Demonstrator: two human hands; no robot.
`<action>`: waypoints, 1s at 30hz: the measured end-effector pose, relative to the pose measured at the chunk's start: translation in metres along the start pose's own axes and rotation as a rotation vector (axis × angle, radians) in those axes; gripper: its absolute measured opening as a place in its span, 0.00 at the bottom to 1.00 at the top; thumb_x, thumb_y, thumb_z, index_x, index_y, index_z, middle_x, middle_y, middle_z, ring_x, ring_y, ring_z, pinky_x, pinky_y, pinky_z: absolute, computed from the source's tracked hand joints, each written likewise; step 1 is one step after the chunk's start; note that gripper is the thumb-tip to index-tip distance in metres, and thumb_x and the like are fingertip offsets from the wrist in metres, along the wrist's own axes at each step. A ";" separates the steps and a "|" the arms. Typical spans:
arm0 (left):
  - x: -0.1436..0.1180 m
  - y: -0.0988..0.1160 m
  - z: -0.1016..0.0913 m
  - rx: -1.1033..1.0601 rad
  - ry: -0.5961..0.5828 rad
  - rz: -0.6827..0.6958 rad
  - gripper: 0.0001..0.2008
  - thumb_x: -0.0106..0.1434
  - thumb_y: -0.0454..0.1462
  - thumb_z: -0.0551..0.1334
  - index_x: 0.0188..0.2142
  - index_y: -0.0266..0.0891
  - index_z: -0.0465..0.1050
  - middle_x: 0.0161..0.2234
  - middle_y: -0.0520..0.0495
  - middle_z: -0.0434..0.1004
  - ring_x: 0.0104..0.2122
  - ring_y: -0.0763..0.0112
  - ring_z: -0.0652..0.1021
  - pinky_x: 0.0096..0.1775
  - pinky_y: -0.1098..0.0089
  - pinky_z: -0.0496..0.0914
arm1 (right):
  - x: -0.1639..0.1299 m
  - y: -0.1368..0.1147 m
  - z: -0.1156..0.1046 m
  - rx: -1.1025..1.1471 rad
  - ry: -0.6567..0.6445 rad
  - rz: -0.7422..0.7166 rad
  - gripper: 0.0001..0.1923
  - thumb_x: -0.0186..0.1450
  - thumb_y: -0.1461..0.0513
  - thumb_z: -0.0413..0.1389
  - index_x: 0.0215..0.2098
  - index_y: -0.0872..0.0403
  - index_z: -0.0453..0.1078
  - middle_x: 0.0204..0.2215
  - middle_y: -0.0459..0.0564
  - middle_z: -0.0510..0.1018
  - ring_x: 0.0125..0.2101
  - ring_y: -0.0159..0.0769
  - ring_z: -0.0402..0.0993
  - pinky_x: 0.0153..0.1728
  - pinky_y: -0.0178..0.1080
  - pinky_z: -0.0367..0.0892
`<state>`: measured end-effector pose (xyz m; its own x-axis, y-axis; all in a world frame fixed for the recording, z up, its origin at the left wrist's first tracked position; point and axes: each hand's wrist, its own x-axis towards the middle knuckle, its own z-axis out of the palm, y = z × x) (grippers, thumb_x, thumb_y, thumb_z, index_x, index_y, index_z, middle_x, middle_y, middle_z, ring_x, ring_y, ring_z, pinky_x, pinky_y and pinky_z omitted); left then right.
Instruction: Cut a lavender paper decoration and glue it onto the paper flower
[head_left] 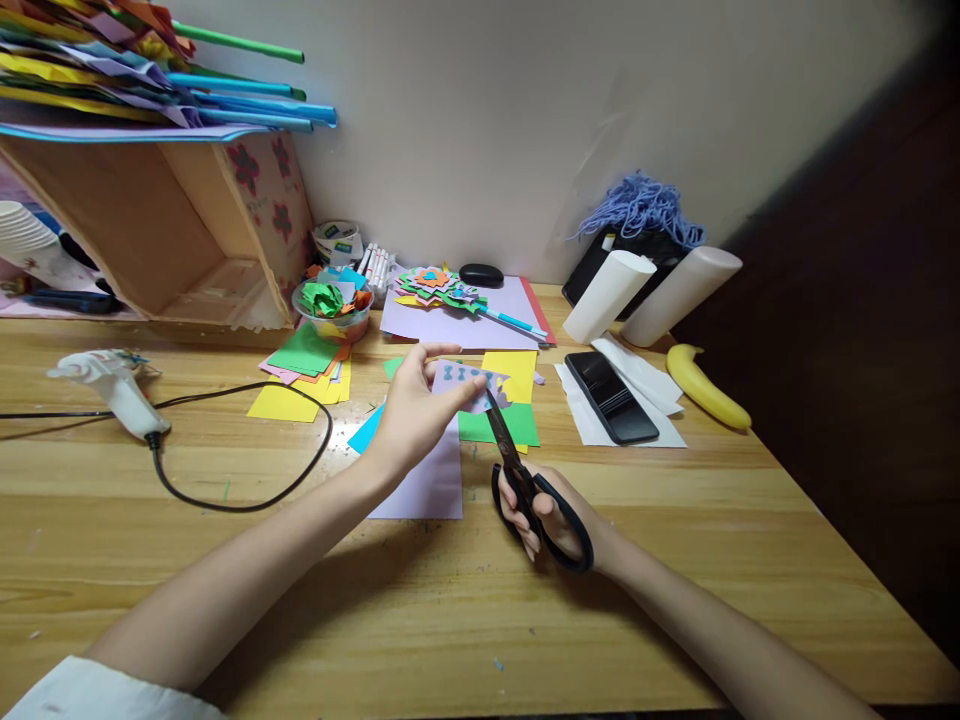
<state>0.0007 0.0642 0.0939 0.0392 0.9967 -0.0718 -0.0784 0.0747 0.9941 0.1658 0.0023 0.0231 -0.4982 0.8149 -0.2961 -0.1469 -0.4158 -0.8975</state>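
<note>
Between the thumb and fingers of my left hand [420, 410] is a small piece of lilac paper [456, 374] with dark teal shapes drawn on it. Its right end has an uneven cut edge. My right hand [559, 515] grips black-handled scissors [517, 470] through the loops, their dark blades pointing up and away. The blade tips meet the lower right part of the paper, close to my left thumb. Below my hands, a larger lilac sheet [424, 480] lies on the wooden table, with green paper [510, 425] and yellow paper [517, 364] beside it.
At the left stand a glue gun [124, 390] with a looped black cord and a cardboard box [262, 220]. A bowl of paper scraps [334, 310] and a paper flower [431, 285] lie behind. To the right are a phone [611, 397], a banana [705, 387] and white rolls [609, 295].
</note>
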 end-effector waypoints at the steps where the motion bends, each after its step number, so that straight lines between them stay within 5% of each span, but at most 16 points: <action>1: 0.000 0.000 0.000 -0.003 0.000 -0.004 0.22 0.50 0.33 0.68 0.44 0.34 0.65 0.23 0.55 0.72 0.24 0.76 0.76 0.29 0.75 0.71 | 0.000 0.000 0.000 0.007 0.005 0.001 0.35 0.34 0.37 0.63 0.22 0.55 0.59 0.13 0.37 0.62 0.10 0.20 0.52 0.07 0.25 0.56; 30: 0.000 -0.005 -0.003 -0.012 -0.080 -0.082 0.24 0.50 0.36 0.68 0.44 0.34 0.63 0.25 0.54 0.73 0.23 0.77 0.73 0.27 0.75 0.65 | 0.004 0.008 -0.008 0.021 0.026 -0.058 0.34 0.40 0.36 0.60 0.24 0.55 0.58 0.13 0.36 0.60 0.09 0.19 0.51 0.07 0.25 0.56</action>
<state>-0.0022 0.0645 0.0886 0.1257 0.9814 -0.1451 -0.0833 0.1562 0.9842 0.1697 0.0055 0.0120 -0.4657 0.8482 -0.2524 -0.1928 -0.3756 -0.9065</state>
